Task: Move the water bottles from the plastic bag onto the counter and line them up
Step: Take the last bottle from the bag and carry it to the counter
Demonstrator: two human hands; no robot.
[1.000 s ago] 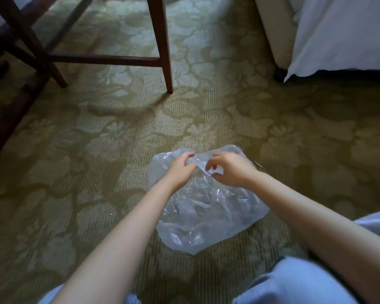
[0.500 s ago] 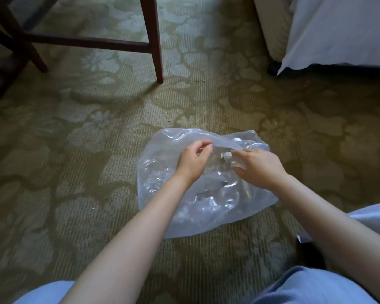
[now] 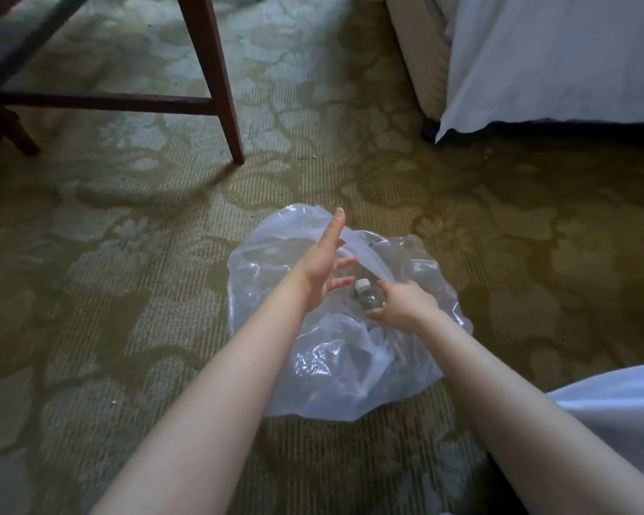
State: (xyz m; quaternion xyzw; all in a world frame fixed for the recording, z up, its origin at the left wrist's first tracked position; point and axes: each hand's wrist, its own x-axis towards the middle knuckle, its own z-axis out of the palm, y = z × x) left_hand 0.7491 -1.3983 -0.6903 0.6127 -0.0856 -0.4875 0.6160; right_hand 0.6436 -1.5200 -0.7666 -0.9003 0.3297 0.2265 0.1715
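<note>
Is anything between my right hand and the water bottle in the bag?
Nothing visible. The right hand grips the water bottle below its white cap at the plastic bag's open mouth; the left hand is open beside it.

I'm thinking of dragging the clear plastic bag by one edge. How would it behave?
The plastic bag looks thin and crumpled, so it would likely flop and bunch, not hold shape. Its glossy film probably slips when pinched. The right hand grips a bottle at its opening, so loose contents might roll out.
</note>
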